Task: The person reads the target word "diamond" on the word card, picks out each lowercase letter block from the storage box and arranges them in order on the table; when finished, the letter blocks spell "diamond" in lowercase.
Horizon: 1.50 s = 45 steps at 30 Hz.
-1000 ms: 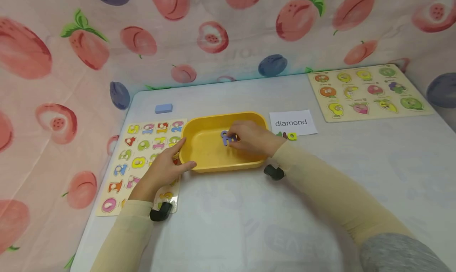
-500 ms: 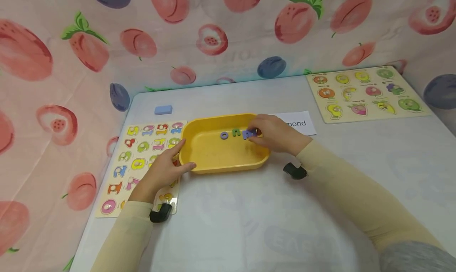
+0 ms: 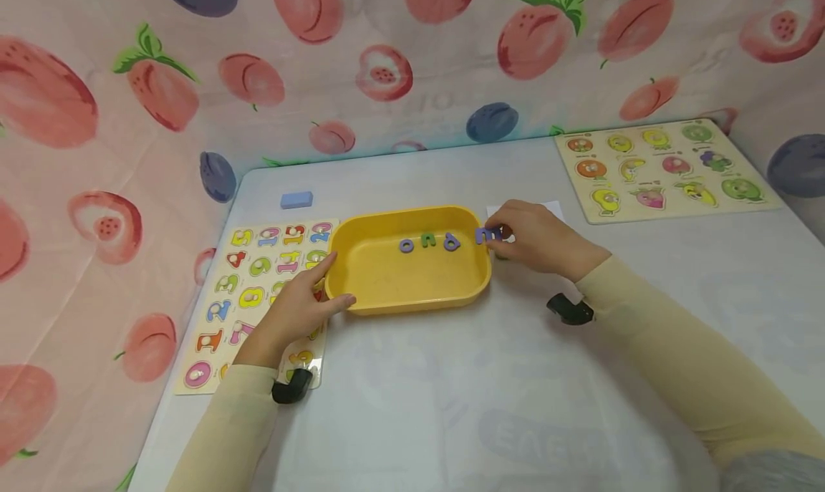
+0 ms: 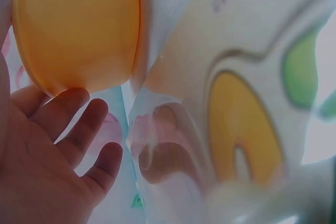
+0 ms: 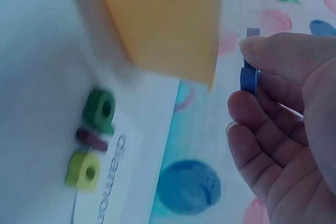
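You have two hands at one yellow tray (image 3: pixel 387 284), which stands mid-table. Your left hand (image 3: pixel 299 306) bears on its left end, thumb over the near rim and fingers spread apart, not clenched. Your right hand (image 3: pixel 541 238) pinches one purple m (image 3: pixel 485 235) between thumb and fingers at the tray's right end.

Three letters lie inside the tray, along its far half, left to right: one purple o (image 3: pixel 401 246), one green n (image 3: pixel 428 235) and one purple letter (image 3: pixel 454 246), apparently a d.

Three more letters lie right of the tray, beside one white card (image 5: pixel 116 174) printed "diamond": one green d (image 5: pixel 95 111), one dark red i (image 5: pixel 92 140) and one yellow a (image 5: pixel 81 171). The right wrist view confirms them.

At left you have one number board (image 3: pixel 241 277), its pieces partly covered and not fully countable. One fruit board (image 3: pixel 674 198) at far right carries twelve pieces, three rows of four. One blue block (image 3: pixel 296 200) sits far left.
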Available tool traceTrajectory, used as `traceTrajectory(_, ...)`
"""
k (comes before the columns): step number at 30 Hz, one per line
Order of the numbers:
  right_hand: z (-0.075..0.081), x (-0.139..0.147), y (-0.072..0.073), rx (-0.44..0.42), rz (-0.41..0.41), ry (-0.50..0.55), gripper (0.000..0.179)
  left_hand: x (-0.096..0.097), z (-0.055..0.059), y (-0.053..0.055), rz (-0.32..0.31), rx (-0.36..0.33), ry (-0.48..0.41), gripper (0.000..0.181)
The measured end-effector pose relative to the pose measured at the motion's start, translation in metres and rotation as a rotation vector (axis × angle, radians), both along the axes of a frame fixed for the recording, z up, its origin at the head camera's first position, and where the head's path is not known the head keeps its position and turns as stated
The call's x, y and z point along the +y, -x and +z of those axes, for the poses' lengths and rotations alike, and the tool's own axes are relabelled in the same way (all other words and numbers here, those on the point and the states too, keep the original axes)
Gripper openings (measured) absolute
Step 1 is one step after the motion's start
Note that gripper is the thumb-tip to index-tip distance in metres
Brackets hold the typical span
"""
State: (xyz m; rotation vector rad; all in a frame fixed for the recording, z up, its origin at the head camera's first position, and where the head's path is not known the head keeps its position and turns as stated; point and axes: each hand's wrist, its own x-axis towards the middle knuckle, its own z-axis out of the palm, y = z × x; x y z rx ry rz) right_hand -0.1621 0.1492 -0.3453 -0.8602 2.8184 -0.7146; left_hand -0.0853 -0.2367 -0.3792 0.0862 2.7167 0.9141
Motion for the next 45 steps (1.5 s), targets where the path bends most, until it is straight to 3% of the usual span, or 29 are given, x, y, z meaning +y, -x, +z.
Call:
traceTrajectory(9,0.000,0.032,-0.003,-0.053,-0.101,-0.062,0.031,0.001,0.000,-0.001,0.003,0.001,0.014,0.094)
traceTrajectory(16,-0.007,0.053,-0.002,-0.038,-0.137,-0.070,0.031,0.000,0.000,-0.001,0.002,-0.002,0.016,0.095)
traceTrajectory(30,-0.027,0.077,0.004,-0.092,-0.162,-0.066,0.029,0.000,-0.001,0.001,0.001,0.006,0.019,0.095)
traceTrajectory(45,-0.042,0.084,0.008,-0.119,-0.168,-0.052,0.030,0.001,0.000,-0.001,0.011,-0.003,0.014,0.094)
